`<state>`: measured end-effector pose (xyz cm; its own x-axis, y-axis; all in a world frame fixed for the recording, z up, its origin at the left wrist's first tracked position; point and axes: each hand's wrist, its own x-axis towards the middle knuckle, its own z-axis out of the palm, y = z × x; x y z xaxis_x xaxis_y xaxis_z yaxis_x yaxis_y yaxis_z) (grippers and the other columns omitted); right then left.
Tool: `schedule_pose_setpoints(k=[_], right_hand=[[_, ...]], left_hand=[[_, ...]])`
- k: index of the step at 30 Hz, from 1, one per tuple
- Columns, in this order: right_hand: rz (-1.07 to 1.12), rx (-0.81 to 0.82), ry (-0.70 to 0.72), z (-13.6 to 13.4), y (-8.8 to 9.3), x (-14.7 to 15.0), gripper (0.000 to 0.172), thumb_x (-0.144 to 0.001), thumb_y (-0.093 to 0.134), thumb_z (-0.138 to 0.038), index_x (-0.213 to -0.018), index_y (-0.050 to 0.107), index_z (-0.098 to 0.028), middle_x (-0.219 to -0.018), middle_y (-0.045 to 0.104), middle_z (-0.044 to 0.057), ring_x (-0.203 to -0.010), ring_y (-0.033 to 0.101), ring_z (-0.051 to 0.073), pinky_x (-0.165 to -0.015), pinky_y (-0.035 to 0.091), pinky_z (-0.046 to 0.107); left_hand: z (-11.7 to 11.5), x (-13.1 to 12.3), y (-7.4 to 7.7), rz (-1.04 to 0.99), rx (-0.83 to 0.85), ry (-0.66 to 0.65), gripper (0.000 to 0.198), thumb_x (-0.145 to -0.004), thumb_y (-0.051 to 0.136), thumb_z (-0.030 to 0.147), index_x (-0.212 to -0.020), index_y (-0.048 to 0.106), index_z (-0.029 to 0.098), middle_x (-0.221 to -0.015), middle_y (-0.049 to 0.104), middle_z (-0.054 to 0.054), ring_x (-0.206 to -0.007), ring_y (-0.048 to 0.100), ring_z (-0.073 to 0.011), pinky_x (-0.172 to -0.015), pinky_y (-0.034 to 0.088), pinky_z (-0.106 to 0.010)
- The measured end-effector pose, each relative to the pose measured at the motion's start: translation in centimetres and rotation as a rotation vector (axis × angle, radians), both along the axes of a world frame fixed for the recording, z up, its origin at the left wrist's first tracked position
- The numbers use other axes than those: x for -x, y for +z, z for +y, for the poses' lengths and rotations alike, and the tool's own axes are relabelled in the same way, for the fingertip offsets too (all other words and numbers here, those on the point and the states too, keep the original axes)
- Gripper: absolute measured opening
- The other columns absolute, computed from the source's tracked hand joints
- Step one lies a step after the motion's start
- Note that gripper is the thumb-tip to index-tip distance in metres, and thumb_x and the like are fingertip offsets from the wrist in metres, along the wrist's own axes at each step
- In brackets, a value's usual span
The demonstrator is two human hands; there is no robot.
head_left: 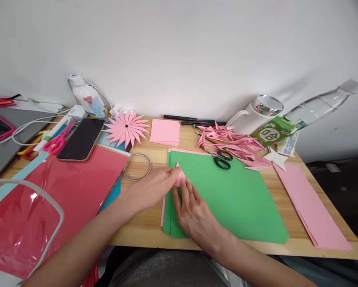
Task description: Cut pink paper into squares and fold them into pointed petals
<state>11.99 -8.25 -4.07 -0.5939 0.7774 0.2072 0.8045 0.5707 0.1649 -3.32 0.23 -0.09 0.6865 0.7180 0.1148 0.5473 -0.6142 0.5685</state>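
A small piece of pink paper [180, 178], with a pointed tip at its top, lies on the left part of a green paper stack [235, 199]. My left hand [159, 184] grips the pink paper from its left side, fingers closed together. From below, my right hand [193, 209] has its fingers pressed on the lower part of the same paper. The hands hide much of the paper, so its folds are only partly visible. Pink square sheets [165, 131] and a pink folded paper star wheel [126, 126] lie behind my hands.
Black-handled scissors [222, 159] rest on the green stack's back edge. Folded pink pieces [238, 145], a white mug [253, 115] and a plastic bottle [319, 107] stand at right. Pink strips [313, 207] lie by the right edge. A phone [81, 139] and red folder [77, 187] are left.
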Motion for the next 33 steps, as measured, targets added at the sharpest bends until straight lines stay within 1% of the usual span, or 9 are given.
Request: schedule_pose_setpoints(k=[4,9,12,15,17,20,26,29,33], right_hand=[[-0.044,0.002,0.007,0.1,0.2,-0.1,0.048,-0.078,0.044,-0.007,-0.124,0.046,0.003,-0.119,0.055,0.034,-0.114,0.054,0.037,-0.086,0.051,0.049],[-0.039,-0.002,-0.048,-0.2,0.4,0.5,0.048,-0.075,0.048,-0.008,-0.122,0.049,0.003,-0.118,0.056,0.034,-0.112,0.056,0.038,-0.084,0.051,0.048],[0.02,-0.027,-0.071,-0.4,0.1,0.9,0.047,-0.074,0.051,-0.006,-0.119,0.051,0.007,-0.116,0.054,0.037,-0.112,0.054,0.04,-0.083,0.051,0.05],[0.166,0.001,-0.092,0.0,-0.3,0.1,0.04,-0.076,0.049,-0.002,-0.115,0.057,-0.003,-0.115,0.057,0.031,-0.112,0.054,0.036,-0.08,0.051,0.047],[0.349,0.045,-0.133,0.7,-0.4,-0.8,0.035,-0.081,0.044,-0.002,-0.109,0.06,-0.013,-0.11,0.061,0.021,-0.106,0.058,0.028,-0.079,0.052,0.042],[0.597,0.135,-0.287,2.3,-0.3,-1.9,0.026,-0.085,0.048,-0.013,-0.109,0.059,-0.011,-0.103,0.062,0.017,-0.089,0.062,0.023,-0.073,0.054,0.036],[0.702,0.491,-0.514,5.4,1.0,-2.1,0.022,-0.074,0.062,-0.015,-0.096,0.062,-0.013,-0.075,0.067,0.005,-0.064,0.061,0.017,-0.061,0.046,0.029],[0.77,0.635,-0.493,6.3,1.7,-2.4,0.003,-0.072,0.063,-0.019,-0.071,0.062,-0.016,-0.065,0.065,0.001,-0.059,0.058,0.015,-0.057,0.042,0.026],[1.041,0.798,-0.333,7.3,1.8,-2.9,0.013,-0.075,0.061,-0.028,-0.07,0.06,-0.016,-0.064,0.062,-0.001,-0.058,0.058,0.012,-0.056,0.044,0.024]], left_hand=[[0.0,0.0,0.4,0.119,0.051,-0.101,0.039,-0.093,0.02,0.024,-0.115,0.052,0.015,-0.088,0.065,-0.008,-0.073,0.06,-0.0183,-0.065,0.045,-0.027],[0.0,-0.1,0.5,0.074,0.084,-0.124,0.033,-0.092,0.024,0.018,-0.11,0.053,0.015,-0.09,0.063,-0.007,-0.077,0.06,-0.0175,-0.071,0.045,-0.027],[-0.4,-0.1,0.2,0.11,0.029,-0.111,0.03,-0.089,0.029,0.012,-0.109,0.051,0.015,-0.089,0.062,-0.007,-0.077,0.06,-0.0179,-0.069,0.045,-0.027],[-1.1,0.1,-0.4,0.2,-0.079,-0.106,0.036,-0.081,0.031,0.001,-0.11,0.048,0.014,-0.092,0.061,-0.009,-0.08,0.06,-0.0189,-0.067,0.047,-0.028],[-1.9,0.1,-0.8,0.248,-0.144,-0.102,0.038,-0.08,0.032,-0.002,-0.111,0.047,0.014,-0.099,0.061,-0.01,-0.09,0.06,-0.02,-0.073,0.048,-0.029],[-3.3,-0.1,-1.6,0.353,-0.269,-0.102,0.044,-0.076,0.039,-0.004,-0.117,0.045,0.011,-0.102,0.06,-0.012,-0.097,0.057,-0.022,-0.082,0.047,-0.033],[-4.6,-0.1,-3.2,0.235,-0.374,-0.124,0.031,-0.083,0.05,0.009,-0.115,0.048,0.01,-0.105,0.061,-0.013,-0.099,0.055,-0.0253,-0.086,0.047,-0.039],[-4.2,-0.1,-3.3,-0.045,-0.263,0.001,0.023,-0.089,0.046,0.016,-0.112,0.051,0.017,-0.103,0.062,-0.009,-0.1,0.055,-0.0213,-0.084,0.048,-0.037],[-2.4,-0.8,-2.4,-0.386,-0.116,0.497,0.033,-0.082,0.06,0.029,-0.111,0.054,0.015,-0.102,0.062,-0.01,-0.087,0.06,-0.0199,-0.077,0.05,-0.036]])
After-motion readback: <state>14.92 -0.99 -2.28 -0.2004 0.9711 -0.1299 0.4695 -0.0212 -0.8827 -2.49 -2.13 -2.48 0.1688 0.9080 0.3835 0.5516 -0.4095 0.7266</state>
